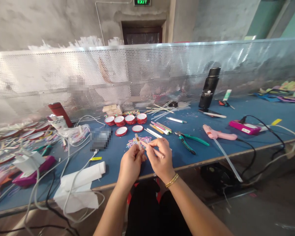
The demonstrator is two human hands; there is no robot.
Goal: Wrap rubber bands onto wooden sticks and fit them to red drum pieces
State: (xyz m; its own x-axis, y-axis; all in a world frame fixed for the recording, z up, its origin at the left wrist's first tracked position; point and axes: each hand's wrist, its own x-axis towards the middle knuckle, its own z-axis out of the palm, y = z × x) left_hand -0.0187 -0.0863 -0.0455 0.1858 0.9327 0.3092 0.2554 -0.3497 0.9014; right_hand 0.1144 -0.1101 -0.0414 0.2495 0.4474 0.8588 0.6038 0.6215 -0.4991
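My left hand [132,164] is closed on a thin flat stick [138,141] that points up and away from me. Beside it, my right hand [161,158] has its fingers pinched round a slim pale pen-like item [145,144], whose tip is close to the stick. Whether the two touch is too small to tell. A pile of coloured loops [131,142] lies just behind my hands. Past it are small red-rimmed round tins [137,128], some in stacks, and several coloured pens [159,127].
Green-handled pliers [198,140], a pink glue gun [217,133], and a pink power strip [244,127] lie to the right. A black bottle [209,88] stands behind. On the left are a white roll [85,175], cables and a red bottle [61,114]. A perforated metal screen [147,72] runs behind the table.
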